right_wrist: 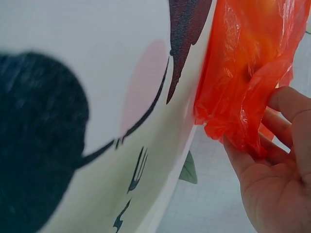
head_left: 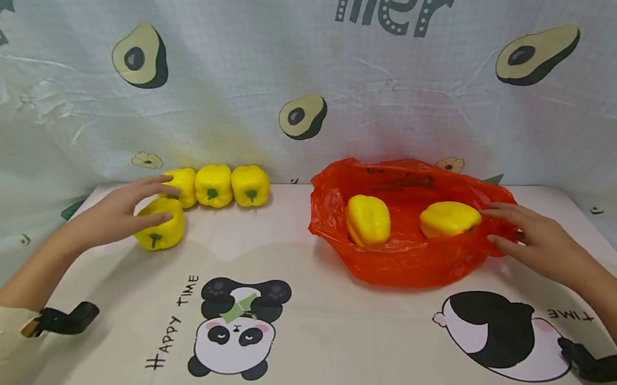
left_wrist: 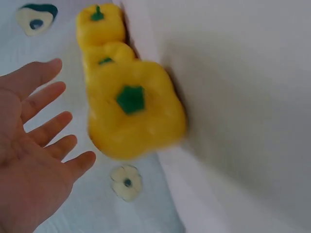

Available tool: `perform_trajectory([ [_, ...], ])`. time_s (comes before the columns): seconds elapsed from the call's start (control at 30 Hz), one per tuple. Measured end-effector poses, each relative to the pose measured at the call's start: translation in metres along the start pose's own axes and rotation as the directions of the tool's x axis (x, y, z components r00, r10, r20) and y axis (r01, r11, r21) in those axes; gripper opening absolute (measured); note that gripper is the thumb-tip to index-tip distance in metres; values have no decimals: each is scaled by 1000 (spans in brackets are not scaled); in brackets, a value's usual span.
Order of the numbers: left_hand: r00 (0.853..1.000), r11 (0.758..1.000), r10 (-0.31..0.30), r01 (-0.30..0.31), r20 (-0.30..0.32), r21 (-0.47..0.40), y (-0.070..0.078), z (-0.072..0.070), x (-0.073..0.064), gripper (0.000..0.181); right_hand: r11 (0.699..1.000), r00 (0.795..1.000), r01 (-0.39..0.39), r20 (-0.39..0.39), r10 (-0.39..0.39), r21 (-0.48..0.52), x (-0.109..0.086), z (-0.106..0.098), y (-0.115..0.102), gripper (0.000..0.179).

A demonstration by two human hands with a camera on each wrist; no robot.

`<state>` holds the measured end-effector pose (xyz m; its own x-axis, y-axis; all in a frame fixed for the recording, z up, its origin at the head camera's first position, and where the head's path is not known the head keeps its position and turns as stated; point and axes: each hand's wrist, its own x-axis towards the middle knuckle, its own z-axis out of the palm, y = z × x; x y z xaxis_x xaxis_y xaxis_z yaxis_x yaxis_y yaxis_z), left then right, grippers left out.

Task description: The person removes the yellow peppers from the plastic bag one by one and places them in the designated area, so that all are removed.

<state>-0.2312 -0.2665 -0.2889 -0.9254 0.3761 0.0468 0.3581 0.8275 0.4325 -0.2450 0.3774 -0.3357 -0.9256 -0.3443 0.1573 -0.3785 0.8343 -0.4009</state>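
My left hand [head_left: 122,211], fingers spread, hovers beside the nearest yellow bell pepper [head_left: 165,233] at the left of the table. In the left wrist view that hand [left_wrist: 34,165] is apart from the pepper [left_wrist: 141,126], its palm bare. Behind it, more yellow bell peppers [head_left: 214,185] line the back edge, green stems facing forward. On the right, my right hand [head_left: 547,245] holds the rim of a red plastic bag [head_left: 393,273]. Thumb and fingers lie on both sides of the crumpled film [right_wrist: 243,111]. Inside the open bag rest two yellow bell peppers, one left [head_left: 368,220], one right [head_left: 449,219].
A pale tablecloth [head_left: 328,361] with printed pandas covers the table. Directly behind the peppers and bag hangs a white curtain [head_left: 240,15] with avocado prints. Black straps with small mounts [head_left: 69,319] sit on both wrists.
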Motion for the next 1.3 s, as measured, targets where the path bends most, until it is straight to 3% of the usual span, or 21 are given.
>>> perform_trajectory([
  [0.2, 993, 994, 108, -107, -53, 25, 40, 4, 15, 38, 1000, 1000, 6, 8, -6, 1, 3, -1, -3, 51],
  [0.43, 972, 973, 230, -231, -51, -10, 84, 18, 40, 38, 999, 1000, -18, 17, 17, 30, 2, -3, -2, 57],
  [0.53, 950, 952, 305, -307, -61, -15, 101, 23, 53, 37, 999, 1000, -21, 15, 21, 33, 2, -4, -2, 58],
  [0.73, 890, 890, 455, -456, -27, -11, 132, 37, 76, 34, 1000, 1000, -12, 0, 12, 20, 1, -3, -3, 58],
  [0.9, 840, 840, 542, -542, 15, -22, 155, 48, 90, 34, 999, 1000, -19, 2, 19, 27, 0, -2, -2, 59],
  [0.97, 828, 828, 560, -560, 25, -21, 162, 52, 94, 33, 999, 1000, -21, 7, 21, 30, 1, -2, -2, 59],
  [1.1, 821, 823, 567, -568, 57, -4, 175, 56, 103, 33, 999, 999, -32, 19, 31, 36, 2, -2, -1, 60],
  [1.3, 826, 833, 551, -553, 119, -13, 193, 62, 121, 37, 999, 999, -39, 17, 38, 37, 0, -1, -2, 60],
])
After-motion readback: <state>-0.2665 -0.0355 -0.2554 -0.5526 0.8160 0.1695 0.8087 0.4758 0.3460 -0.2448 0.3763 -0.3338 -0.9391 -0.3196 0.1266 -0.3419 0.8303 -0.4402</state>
